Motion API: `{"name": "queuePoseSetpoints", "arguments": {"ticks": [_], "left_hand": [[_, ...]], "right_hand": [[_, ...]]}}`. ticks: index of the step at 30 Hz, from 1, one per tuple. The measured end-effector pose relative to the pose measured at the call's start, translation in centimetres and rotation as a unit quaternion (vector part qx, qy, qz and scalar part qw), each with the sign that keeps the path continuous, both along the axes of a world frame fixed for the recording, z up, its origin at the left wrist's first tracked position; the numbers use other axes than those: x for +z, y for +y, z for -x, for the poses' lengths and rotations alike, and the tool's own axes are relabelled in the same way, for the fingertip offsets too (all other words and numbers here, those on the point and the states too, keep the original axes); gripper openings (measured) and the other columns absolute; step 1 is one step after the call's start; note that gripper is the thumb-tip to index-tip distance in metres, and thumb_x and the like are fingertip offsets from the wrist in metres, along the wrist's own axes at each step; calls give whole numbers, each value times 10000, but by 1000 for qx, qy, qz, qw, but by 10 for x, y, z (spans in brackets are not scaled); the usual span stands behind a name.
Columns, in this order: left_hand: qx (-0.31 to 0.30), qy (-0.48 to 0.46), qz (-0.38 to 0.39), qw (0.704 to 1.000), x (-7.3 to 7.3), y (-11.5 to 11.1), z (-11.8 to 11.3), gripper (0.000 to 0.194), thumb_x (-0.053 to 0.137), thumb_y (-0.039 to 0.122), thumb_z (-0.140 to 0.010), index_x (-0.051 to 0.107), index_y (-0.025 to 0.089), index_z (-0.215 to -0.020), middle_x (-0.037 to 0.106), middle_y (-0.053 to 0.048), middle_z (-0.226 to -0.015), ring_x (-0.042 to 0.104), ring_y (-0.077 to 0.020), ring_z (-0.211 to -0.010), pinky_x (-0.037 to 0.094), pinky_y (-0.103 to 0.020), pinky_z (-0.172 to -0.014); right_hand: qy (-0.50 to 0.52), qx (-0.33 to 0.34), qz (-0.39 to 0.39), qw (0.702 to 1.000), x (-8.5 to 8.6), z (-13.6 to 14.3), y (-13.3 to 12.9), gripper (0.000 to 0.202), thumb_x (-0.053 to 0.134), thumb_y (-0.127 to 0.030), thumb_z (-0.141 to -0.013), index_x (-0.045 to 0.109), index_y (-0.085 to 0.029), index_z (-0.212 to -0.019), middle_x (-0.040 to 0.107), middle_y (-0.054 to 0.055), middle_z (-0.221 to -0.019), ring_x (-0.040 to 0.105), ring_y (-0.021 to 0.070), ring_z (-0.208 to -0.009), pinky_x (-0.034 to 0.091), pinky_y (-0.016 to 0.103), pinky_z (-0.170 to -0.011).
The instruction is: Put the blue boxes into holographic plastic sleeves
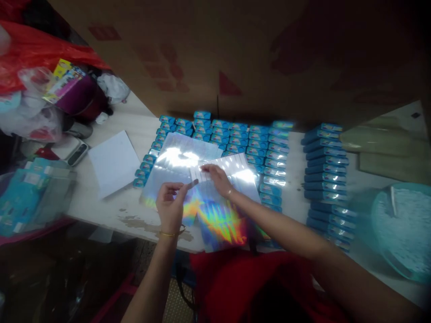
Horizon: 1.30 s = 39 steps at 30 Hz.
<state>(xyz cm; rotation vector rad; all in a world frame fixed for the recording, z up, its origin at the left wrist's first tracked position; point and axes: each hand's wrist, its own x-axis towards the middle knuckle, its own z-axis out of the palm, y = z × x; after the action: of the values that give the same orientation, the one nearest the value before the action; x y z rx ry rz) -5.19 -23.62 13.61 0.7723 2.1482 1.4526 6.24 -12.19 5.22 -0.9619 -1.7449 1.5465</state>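
Bare white tabletop (134, 112) lies open left of the shiny holographic sheets (218, 220) around the white paper sheet (112, 162), while rows of small blue packets (242, 139) crowd behind, a stacked blue packet column (325, 175) blocks the right, and a brown cardboard wall (235, 54) closes the back.

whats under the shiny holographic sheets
The holographic sheets lie over the white table and cover part of the rows of small blue boxes. How many boxes sit beneath is hidden.
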Motion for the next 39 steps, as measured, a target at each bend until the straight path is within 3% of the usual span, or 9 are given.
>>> {"name": "queuePoseSetpoints", "arguments": {"ticks": [3, 5, 8, 11, 14, 17, 24, 34, 39], "left_hand": [[-20, -152, -26, 988, 5, -1, -34, 256, 751, 328, -671, 550, 177, -723, 621, 14, -724, 590, -124, -709, 466, -262, -726], [-47, -210, -16, 976, 1, -1, -62, 258, 760, 309, -650, 545, 175, -700, 616, 20, -704, 583, -115, -697, 461, -253, -732], [-86, -250, 29, 964, -13, -2, -107, 244, 753, 320, -646, 563, 173, -687, 599, 27, -673, 562, -107, -674, 444, -238, -705], [-144, -251, 63, 955, -36, 4, -151, 237, 727, 357, -657, 574, 177, -680, 588, 24, -648, 547, -116, -662, 441, -247, -686], [-197, -184, 72, 960, -62, 21, -188, 214, 688, 374, -676, 589, 186, -687, 597, 8, -678, 553, -138, -698, 451, -271, -712], [-233, -83, 71, 966, -82, 46, -210, 167, 661, 349, -690, 591, 197, -687, 601, -3, -731, 562, -156, -758, 450, -291, -764], [-278, 111, 159, 941, -99, 91, -222, 98, 618, 274, -735, 588, 205, -671, 611, -10, -798, 572, -182, -793, 413, -335, -797], [-318, 223, 197, 900, -103, 101, -227, 117, 570, 271, -791, 617, 202, -709, 613, -61, -907, 544, -255, -947, 353, -377, -773], [-317, 260, 222, 884, -99, 102, -233, 134, 549, 272, -806, 615, 202, -713, 608, -76, -940, 534, -272, -972, 354, -387, -772]], "right_hand": [[67, -10, 190, 979, 23, -48, -35, 497, 425, -637, -876, 620, -191, -976, 643, 27, -837, 594, 164, -813, 446, 307, -790], [76, -39, 235, 968, 33, -83, -52, 409, 603, -593, -782, 609, -192, -860, 614, 1, -746, 577, 149, -731, 448, 289, -740], [63, -120, 216, 967, 37, -138, -64, 341, 648, -522, -752, 543, -202, -702, 534, -31, -630, 510, 128, -628, 425, 269, -660], [19, -190, 160, 969, 33, -192, -68, 312, 615, -478, -772, 512, -206, -659, 494, -35, -620, 469, 127, -619, 402, 265, -642], [-60, -240, 85, 965, 23, -238, -64, 287, 578, -451, -796, 528, -204, -660, 498, -24, -641, 467, 138, -655, 394, 267, -669], [-139, -268, 31, 953, 7, -266, -51, 273, 550, -432, -801, 543, -202, -654, 517, -17, -644, 471, 142, -654, 382, 264, -665], [-275, -270, -18, 923, -26, -278, -18, 221, 523, -360, -812, 584, -201, -672, 605, 8, -696, 511, 152, -677, 360, 264, -679], [-328, -244, -15, 913, -44, -278, -15, 229, 512, -349, -865, 644, -196, -757, 668, 33, -780, 555, 181, -782, 343, 300, -793], [-279, -249, 26, 927, -58, -274, -15, 262, 520, -410, -860, 646, -206, -753, 652, 7, -743, 555, 169, -759, 366, 280, -767]]}}
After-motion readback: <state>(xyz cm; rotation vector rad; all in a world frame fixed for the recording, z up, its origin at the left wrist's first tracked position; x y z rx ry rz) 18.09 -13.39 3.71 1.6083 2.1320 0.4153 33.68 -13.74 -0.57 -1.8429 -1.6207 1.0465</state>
